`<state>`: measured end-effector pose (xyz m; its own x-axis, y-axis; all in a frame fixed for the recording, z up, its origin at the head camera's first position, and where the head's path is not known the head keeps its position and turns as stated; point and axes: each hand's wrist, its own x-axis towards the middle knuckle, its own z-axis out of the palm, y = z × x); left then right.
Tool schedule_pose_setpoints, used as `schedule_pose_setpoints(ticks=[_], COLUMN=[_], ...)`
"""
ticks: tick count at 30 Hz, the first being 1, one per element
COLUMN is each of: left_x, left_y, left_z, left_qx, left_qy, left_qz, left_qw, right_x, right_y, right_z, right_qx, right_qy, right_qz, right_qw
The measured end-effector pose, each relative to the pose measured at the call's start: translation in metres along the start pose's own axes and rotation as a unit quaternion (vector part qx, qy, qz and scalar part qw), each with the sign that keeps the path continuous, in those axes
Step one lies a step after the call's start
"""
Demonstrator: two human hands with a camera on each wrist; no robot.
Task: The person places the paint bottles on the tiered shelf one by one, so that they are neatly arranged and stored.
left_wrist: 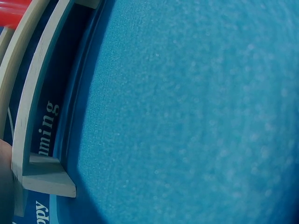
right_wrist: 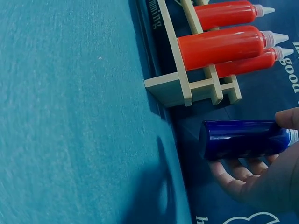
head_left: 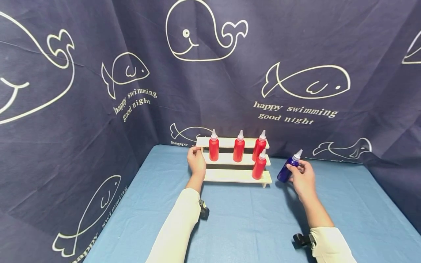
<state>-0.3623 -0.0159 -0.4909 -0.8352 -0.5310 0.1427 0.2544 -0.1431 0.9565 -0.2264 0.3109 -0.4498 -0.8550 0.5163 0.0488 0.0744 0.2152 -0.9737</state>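
Note:
A three-step wooden rack (head_left: 230, 176) stands on the table, and my left hand (head_left: 196, 162) grips its left end. Three red squeeze bottles (head_left: 239, 149) with white nozzle caps stand upright on the middle step. One more red bottle (head_left: 259, 168) is on the front, lowest step at the right end. Just right of the rack, my right hand (head_left: 303, 179) holds a blue squeeze bottle (head_left: 285, 171) with a white nozzle cap, tilted. The right wrist view shows the thumb on one side of this blue bottle (right_wrist: 243, 139) and fingers on the other.
Blue cloth (head_left: 236, 223) covers the table. Dark curtains (head_left: 210, 91) with white whale and fish drawings hang behind and at the sides, close behind the rack. A small black device (head_left: 204, 210) is strapped at the left wrist and another (head_left: 302, 240) at the right.

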Motion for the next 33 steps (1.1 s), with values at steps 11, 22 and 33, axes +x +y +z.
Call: schedule_pose_setpoints(ticks=[11, 22, 33], left_x=[0.002, 0.004, 0.000], left_y=[-0.002, -0.002, 0.001], left_z=[0.001, 0.002, -0.001], left_qx=[0.001, 0.008, 0.006], left_qy=[-0.003, -0.001, -0.003], left_qz=[-0.003, 0.003, -0.002], left_qw=[1.0000, 1.0000, 1.0000], right_x=[-0.006, -0.008, -0.010], right_y=[-0.006, -0.008, -0.007], right_z=[0.007, 0.011, 0.011], right_qx=[0.019, 0.025, 0.026], right_qy=[-0.034, -0.031, -0.051], right_qz=[0.004, -0.008, -0.016], right_qw=[0.9992, 0.9992, 0.9982])
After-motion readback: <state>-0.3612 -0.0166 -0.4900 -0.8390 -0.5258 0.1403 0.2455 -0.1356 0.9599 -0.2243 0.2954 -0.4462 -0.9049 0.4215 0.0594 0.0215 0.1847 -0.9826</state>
